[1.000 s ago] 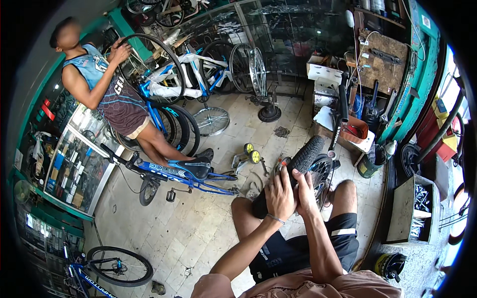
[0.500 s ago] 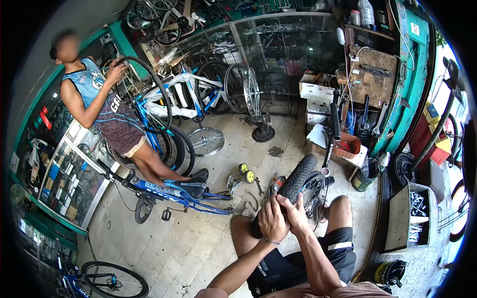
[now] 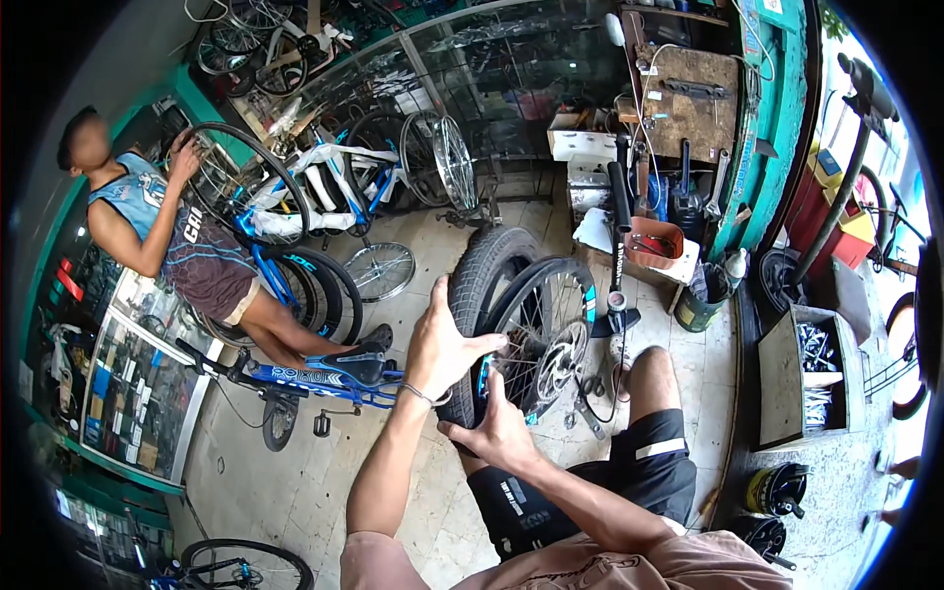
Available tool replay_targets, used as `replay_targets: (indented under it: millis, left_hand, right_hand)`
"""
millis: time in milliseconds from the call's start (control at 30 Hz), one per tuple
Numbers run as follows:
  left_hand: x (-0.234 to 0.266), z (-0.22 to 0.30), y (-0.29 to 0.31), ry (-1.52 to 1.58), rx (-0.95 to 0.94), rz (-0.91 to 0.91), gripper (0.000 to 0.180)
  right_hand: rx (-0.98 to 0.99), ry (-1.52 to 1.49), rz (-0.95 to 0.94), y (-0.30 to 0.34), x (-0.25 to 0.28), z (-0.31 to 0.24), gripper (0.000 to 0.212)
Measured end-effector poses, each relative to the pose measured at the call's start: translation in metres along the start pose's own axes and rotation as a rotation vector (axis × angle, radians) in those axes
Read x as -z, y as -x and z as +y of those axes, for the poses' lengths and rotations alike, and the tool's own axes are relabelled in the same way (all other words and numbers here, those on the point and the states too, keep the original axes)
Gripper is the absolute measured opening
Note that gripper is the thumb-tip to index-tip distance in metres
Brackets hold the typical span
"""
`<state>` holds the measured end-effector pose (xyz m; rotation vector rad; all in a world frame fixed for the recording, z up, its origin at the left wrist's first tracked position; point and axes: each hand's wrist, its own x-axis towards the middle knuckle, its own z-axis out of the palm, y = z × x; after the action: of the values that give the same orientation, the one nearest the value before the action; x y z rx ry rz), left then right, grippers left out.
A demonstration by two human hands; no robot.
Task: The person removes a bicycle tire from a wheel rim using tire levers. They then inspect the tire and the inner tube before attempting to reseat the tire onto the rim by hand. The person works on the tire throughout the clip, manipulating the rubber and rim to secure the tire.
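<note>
A black knobbly bicycle tire (image 3: pixel 476 280) stands upright in front of me. Close along its right side is a spoked bicycle wheel (image 3: pixel 580 320) with a dark rim, blue markings and a brake disc (image 3: pixel 558 366). I cannot tell whether the tire sits partly on that rim. My left hand (image 3: pixel 441 344) is open at the tire's left side, fingers stretched upward and thumb reaching across toward the rim. Lower down, my right hand (image 3: pixel 503 431) straddles the tire, with its thumb to the left and fingers on the rim side.
A floor pump (image 3: pixel 618 211) stands beyond the wheel, near a cluttered workbench (image 3: pixel 678 270). A blue bicycle (image 3: pixel 305 376) lies at left. Behind it, a person (image 3: pixel 147 221) holds another wheel (image 3: pixel 285 157). At right is a wooden parts box (image 3: pixel 777 383).
The tire and wheel have swung up and left, showing more of the wheel's side. My hands, earlier close together on the tire, are now apart. The view has shifted right.
</note>
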<state>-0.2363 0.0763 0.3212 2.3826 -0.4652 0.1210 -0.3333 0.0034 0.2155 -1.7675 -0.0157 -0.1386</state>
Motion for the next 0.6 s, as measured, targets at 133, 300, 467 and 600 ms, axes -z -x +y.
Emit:
replay_targets:
  millis: [133, 300, 467, 600]
  left_hand:
    - [0.014, -0.003, 0.002, -0.066, -0.030, 0.071, 0.089]
    - [0.008, 0.001, 0.018, -0.087, -0.026, 0.149, 0.085]
    - [0.013, 0.003, 0.020, -0.232, -0.109, 0.198, 0.083]
    - [0.040, -0.001, -0.017, -0.062, -0.141, -0.035, 0.086]
  right_hand:
    - [-0.035, 0.062, -0.138, 0.000, -0.001, -0.006, 0.096]
    - [0.057, 0.092, -0.110, 0.006, -0.011, 0.007, 0.097]
    - [0.043, 0.156, -0.136, 0.020, -0.015, 0.000, 0.101]
    - [0.073, 0.268, -0.149, 0.033, -0.029, 0.001, 0.101]
